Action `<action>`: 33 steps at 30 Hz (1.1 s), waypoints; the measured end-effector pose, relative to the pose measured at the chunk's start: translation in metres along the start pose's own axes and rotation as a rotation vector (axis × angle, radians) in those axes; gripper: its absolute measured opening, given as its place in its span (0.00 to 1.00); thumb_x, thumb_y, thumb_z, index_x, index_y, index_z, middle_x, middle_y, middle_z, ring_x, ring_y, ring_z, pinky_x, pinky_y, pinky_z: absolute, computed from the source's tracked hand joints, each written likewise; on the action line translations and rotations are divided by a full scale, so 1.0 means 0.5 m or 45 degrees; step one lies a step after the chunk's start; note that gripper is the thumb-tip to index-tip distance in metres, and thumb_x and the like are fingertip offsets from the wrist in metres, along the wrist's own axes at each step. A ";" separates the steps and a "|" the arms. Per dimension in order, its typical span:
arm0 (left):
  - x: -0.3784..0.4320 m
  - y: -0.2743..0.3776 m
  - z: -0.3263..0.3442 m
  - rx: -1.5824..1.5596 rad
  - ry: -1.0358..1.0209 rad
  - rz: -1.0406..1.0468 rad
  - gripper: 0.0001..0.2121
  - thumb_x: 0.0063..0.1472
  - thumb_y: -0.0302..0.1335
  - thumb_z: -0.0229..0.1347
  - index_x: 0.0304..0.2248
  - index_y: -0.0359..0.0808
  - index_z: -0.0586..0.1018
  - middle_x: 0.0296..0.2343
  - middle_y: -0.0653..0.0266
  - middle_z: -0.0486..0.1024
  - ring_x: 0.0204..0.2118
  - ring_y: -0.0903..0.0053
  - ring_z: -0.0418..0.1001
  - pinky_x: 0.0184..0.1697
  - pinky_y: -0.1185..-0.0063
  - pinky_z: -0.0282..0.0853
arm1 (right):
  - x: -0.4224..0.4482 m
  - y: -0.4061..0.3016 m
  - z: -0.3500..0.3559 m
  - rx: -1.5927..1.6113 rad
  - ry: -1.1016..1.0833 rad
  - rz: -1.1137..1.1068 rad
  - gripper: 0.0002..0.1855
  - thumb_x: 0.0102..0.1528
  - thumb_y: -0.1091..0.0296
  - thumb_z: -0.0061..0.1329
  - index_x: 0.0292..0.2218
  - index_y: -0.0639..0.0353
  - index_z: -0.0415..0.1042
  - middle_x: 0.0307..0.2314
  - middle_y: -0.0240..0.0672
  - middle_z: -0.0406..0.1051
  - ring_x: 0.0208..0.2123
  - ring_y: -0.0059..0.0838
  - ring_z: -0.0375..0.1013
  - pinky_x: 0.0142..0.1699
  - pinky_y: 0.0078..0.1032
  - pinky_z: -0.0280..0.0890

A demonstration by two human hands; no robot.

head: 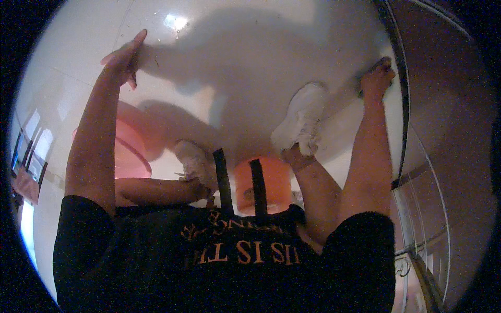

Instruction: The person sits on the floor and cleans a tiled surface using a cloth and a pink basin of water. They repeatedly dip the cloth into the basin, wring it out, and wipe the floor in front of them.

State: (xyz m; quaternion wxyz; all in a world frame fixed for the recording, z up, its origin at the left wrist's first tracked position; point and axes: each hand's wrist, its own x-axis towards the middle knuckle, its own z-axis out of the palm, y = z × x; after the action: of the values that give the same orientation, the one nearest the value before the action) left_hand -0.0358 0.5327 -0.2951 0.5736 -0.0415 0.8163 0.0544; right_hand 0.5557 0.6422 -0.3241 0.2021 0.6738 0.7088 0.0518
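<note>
My left hand point(124, 59) is at the upper left, its fingers spread and nothing held, over or against the pale glossy floor point(156, 88). At the upper right my right hand point(377, 77) has its fingers bent, close to the dark edge strip point(404, 90); whether it holds something cannot be made out. A dark band shows at that wrist. Two white shoes are on my feet, the left shoe point(195, 162) near the middle and the right shoe point(303, 117) farther out. Between my legs stands an orange bucket point(242, 184), partly behind two dark straps point(258, 187).
A pink basin point(131, 152) stands beside my left forearm, partly hidden by it. Thin cables or wires point(434, 168) and a metal frame point(409, 234) run along the right side. Small dark specks and a bright light reflection point(176, 21) show on the floor at the top.
</note>
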 end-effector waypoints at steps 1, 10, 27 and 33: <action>-0.007 -0.003 0.001 0.009 -0.020 0.006 0.55 0.39 0.59 0.57 0.56 0.30 0.44 0.57 0.48 0.43 0.59 0.47 0.36 0.41 0.35 0.41 | 0.017 0.007 -0.016 0.001 -0.015 0.016 0.33 0.46 0.68 0.45 0.52 0.67 0.51 0.44 0.55 0.57 0.39 0.49 0.65 0.45 0.42 0.61; -0.007 0.013 0.011 0.057 -0.131 0.047 0.50 0.43 0.59 0.54 0.55 0.30 0.48 0.54 0.43 0.49 0.56 0.45 0.45 0.37 0.36 0.50 | -0.005 -0.084 -0.035 0.013 0.119 -0.140 0.35 0.45 0.71 0.45 0.53 0.69 0.48 0.47 0.51 0.55 0.44 0.46 0.60 0.47 0.38 0.59; 0.017 -0.005 0.004 0.017 -0.137 0.031 0.54 0.42 0.58 0.56 0.56 0.30 0.42 0.54 0.44 0.49 0.57 0.44 0.41 0.45 0.36 0.37 | 0.127 -0.112 -0.081 0.109 0.246 -0.338 0.36 0.46 0.75 0.46 0.56 0.59 0.49 0.46 0.51 0.56 0.49 0.49 0.56 0.52 0.42 0.51; 0.003 -0.016 0.010 0.217 0.093 0.144 0.45 0.44 0.60 0.52 0.49 0.28 0.61 0.43 0.45 0.66 0.37 0.60 0.72 0.11 0.65 0.68 | 0.026 -0.133 -0.103 0.191 -0.064 -0.210 0.35 0.48 0.74 0.43 0.57 0.49 0.49 0.49 0.49 0.54 0.51 0.47 0.54 0.54 0.41 0.51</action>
State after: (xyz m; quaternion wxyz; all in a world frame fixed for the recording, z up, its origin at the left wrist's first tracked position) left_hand -0.0308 0.5257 -0.2987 0.5408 0.0518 0.8394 0.0154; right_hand 0.4749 0.6595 -0.3027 0.1725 0.6275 0.7584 -0.0351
